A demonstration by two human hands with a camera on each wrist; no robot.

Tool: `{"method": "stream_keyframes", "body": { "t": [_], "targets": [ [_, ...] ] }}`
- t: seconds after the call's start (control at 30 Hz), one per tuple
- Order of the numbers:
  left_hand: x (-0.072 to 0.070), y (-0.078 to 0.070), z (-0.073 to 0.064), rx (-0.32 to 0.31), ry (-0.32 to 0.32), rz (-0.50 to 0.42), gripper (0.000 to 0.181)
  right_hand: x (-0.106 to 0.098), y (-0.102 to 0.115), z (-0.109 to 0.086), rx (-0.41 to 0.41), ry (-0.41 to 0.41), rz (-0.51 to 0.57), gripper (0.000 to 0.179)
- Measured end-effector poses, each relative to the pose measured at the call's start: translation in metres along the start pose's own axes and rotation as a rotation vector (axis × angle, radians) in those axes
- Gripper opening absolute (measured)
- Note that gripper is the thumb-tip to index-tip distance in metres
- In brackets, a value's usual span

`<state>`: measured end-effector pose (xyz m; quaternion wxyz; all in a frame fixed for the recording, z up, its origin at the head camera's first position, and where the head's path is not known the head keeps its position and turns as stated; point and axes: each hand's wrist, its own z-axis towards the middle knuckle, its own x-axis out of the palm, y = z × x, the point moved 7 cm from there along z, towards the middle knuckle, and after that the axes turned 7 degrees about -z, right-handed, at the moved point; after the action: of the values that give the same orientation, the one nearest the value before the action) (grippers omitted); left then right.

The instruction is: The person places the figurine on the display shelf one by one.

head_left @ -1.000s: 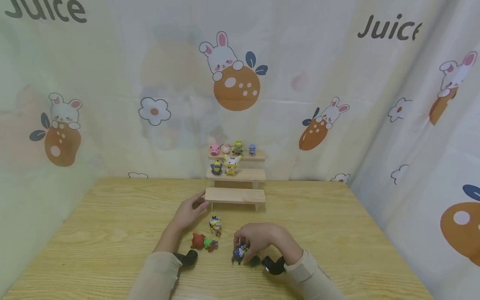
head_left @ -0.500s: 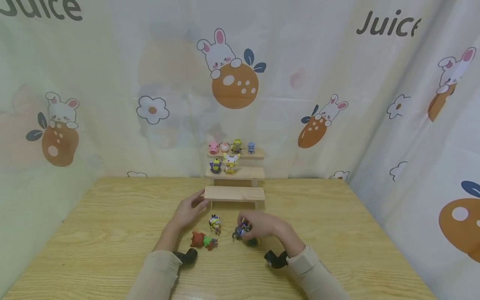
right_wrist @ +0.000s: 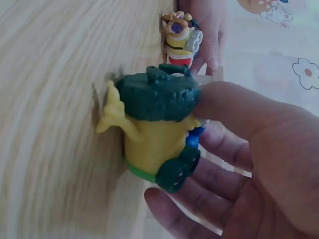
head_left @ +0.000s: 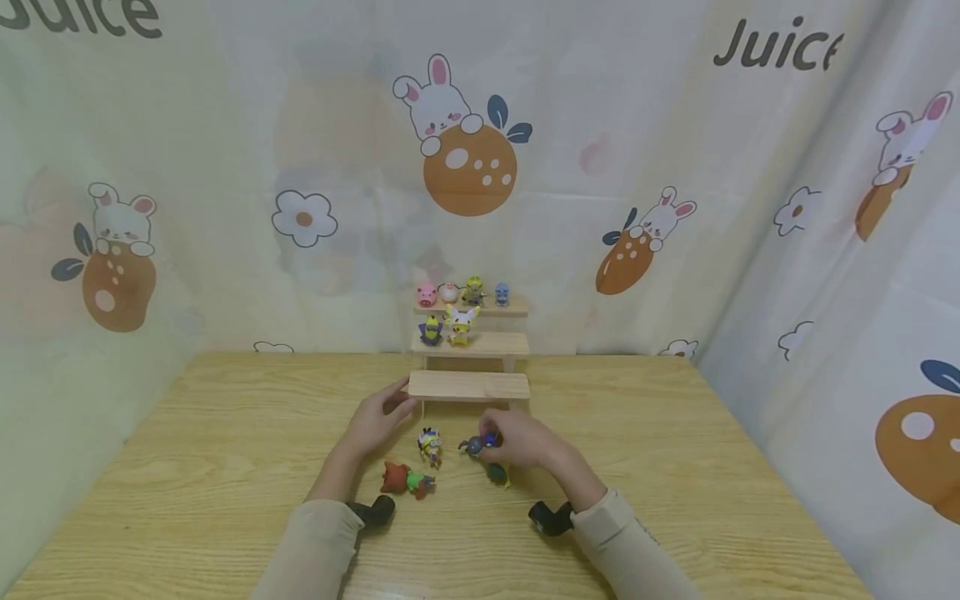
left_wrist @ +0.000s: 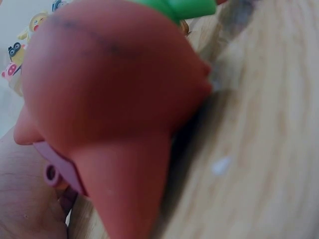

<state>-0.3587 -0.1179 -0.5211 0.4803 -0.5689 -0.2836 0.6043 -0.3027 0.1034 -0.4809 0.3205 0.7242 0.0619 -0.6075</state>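
Note:
In the head view, my right hand (head_left: 519,440) grips a small grey-and-blue figurine (head_left: 474,447) just in front of the lowest shelf. Under that hand is a yellow figurine with a dark green top (right_wrist: 158,107), large in the right wrist view and partly covering the fingers. My left hand (head_left: 380,423) touches the left end of the lowest wooden shelf (head_left: 468,386), fingers mostly straight. Near it lie a yellow goggled figurine (head_left: 431,447) and a red-headed figurine in green (head_left: 405,479). The red head (left_wrist: 109,74) fills much of the left wrist view.
Behind the lowest shelf rise two more wooden shelves. The middle one (head_left: 495,342) bears a dark-caped yellow figurine (head_left: 431,331) and a white-eared one (head_left: 462,326). A pink pig (head_left: 427,293) and several other figurines line the top. A printed curtain (head_left: 360,150) hangs behind the table (head_left: 645,467).
My right hand has moved forward towards the lowest shelf with the grey-and-blue figurine, and the green-topped figurine has shifted the same way. My left hand has stayed at the shelf's end.

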Motion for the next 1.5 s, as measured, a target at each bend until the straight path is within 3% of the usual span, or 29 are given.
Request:
{"method": "stream_keyframes", "body": {
  "t": [0.1,0.3,0.53,0.97,1.2,1.5],
  "targets": [
    [0.000,0.000,0.000,-0.002,0.000,-0.003,0.057,0.000,-0.001,0.002,-0.017,-0.011,0.008,0.024],
    [0.000,0.001,-0.001,-0.014,-0.005,-0.001,0.057,0.004,0.003,0.005,-0.068,-0.002,-0.125,0.040],
    [0.000,0.001,-0.001,-0.021,-0.005,-0.007,0.058,0.004,0.011,0.002,-0.049,-0.012,-0.215,0.032],
    [0.000,0.001,0.000,-0.005,0.001,-0.005,0.059,0.001,0.009,0.004,0.024,-0.092,-0.181,0.034],
    [0.001,0.002,-0.001,-0.015,0.008,-0.011,0.060,-0.001,0.007,0.006,-0.039,-0.132,-0.078,0.031],
    [0.001,0.002,0.000,-0.010,0.009,-0.013,0.059,0.000,0.002,0.008,-0.079,-0.060,0.050,0.037]
  ]
}}
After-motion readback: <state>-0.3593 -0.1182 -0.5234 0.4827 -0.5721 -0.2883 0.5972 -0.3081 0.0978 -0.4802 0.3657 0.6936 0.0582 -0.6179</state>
